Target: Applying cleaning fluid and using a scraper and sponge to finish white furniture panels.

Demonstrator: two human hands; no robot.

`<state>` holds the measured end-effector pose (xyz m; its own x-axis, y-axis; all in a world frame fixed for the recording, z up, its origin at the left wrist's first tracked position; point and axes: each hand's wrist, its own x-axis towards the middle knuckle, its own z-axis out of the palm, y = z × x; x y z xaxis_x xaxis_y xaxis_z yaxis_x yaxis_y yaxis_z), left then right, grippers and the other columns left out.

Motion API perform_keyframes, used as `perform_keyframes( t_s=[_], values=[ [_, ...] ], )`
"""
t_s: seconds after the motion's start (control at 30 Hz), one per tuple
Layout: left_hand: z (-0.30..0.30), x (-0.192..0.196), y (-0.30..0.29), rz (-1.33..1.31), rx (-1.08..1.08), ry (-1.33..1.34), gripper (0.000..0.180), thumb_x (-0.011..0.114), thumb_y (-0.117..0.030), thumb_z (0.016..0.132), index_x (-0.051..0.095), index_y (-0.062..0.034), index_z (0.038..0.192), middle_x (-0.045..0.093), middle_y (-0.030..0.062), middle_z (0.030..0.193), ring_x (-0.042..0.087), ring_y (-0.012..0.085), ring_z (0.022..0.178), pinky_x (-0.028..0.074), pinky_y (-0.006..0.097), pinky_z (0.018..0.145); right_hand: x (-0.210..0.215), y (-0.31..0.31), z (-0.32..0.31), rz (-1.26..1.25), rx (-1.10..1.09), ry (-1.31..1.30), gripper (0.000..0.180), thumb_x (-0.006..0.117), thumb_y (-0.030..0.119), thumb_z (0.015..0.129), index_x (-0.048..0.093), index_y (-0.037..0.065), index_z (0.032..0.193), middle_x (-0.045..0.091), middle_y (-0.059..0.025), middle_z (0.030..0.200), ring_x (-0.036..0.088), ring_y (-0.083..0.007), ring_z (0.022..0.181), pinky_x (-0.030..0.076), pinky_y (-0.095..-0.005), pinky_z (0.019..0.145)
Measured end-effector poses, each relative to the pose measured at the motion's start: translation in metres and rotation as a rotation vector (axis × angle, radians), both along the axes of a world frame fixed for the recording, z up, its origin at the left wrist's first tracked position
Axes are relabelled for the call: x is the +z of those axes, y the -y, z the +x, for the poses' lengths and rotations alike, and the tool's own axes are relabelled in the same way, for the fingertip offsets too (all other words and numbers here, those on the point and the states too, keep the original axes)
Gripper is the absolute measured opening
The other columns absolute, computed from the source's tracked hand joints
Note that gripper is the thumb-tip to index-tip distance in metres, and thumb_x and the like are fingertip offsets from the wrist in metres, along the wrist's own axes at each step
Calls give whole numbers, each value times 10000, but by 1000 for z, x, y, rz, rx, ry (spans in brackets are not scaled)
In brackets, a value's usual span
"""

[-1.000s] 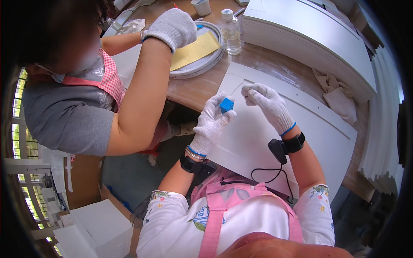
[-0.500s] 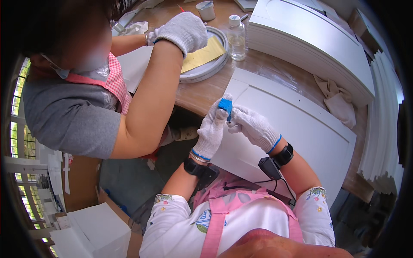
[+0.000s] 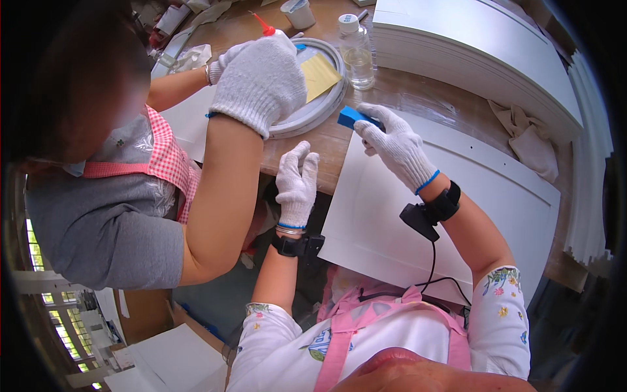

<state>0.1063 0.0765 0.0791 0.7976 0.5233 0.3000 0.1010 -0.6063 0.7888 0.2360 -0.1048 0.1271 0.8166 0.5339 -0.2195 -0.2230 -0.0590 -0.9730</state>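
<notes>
My right hand [image 3: 395,140], in a white knit glove with a blue cuff edge, pinches a small blue block [image 3: 350,117], perhaps a sanding sponge. The block is held over the far left corner of a white panel [image 3: 418,215] with a routed border. My left hand [image 3: 298,185], gloved alike, is left of the panel near the table edge, its fingers spread and nothing in them.
A co-worker at my left has a gloved hand [image 3: 261,81] around a bottle with a red nozzle [image 3: 264,25], beside a round tray [image 3: 341,88] holding yellow sheet [image 3: 321,77]. A clear bottle [image 3: 358,55], stacked white panels [image 3: 477,59] and a cloth [image 3: 526,140] lie beyond.
My hands have parted. The right hand has carried the blue block up and away; the left has let go and drawn back to the left. The co-worker's red-tipped bottle has come into clearer view.
</notes>
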Motion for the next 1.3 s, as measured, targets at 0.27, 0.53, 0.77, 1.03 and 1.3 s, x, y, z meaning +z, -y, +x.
perform_keyframes(
  t_s=[0.27,0.53,0.77,1.03,1.3],
  values=[
    [15,-26,-24,423,-15,-14,184,660,-240,925,701,-83,1011,649,141,857,629,342,819,498,446,733,-5,-56,47,-377,-55,585,486,625,284,933,576,-5,1320,618,-257,1209,618,-374,1113,474,-414,999],
    [14,-24,-24,460,-81,-67,168,651,-178,921,691,-58,1033,618,125,815,599,308,765,475,413,716,2,-86,70,-446,-28,459,499,690,348,894,609,35,1274,625,-233,1226,620,-377,1115,495,-412,977],
    [17,-20,-17,394,-92,-128,143,646,-170,915,703,-56,980,610,125,782,590,308,739,463,408,688,3,-97,77,-453,-51,478,511,698,341,899,614,42,1304,638,-214,1244,638,-344,1122,497,-408,986],
    [23,-19,-14,403,-55,-17,109,635,-172,893,644,-79,837,574,141,684,566,359,686,428,465,627,11,-103,81,-502,23,429,492,697,339,908,621,56,1303,641,-201,1251,642,-335,1121,506,-411,977],
    [22,-26,-16,371,-46,26,100,664,-168,878,698,-86,923,606,139,714,582,358,694,448,467,643,7,-105,77,-510,-31,534,504,691,341,909,615,40,1306,641,-216,1235,648,-344,1097,511,-412,958]
  ],
)
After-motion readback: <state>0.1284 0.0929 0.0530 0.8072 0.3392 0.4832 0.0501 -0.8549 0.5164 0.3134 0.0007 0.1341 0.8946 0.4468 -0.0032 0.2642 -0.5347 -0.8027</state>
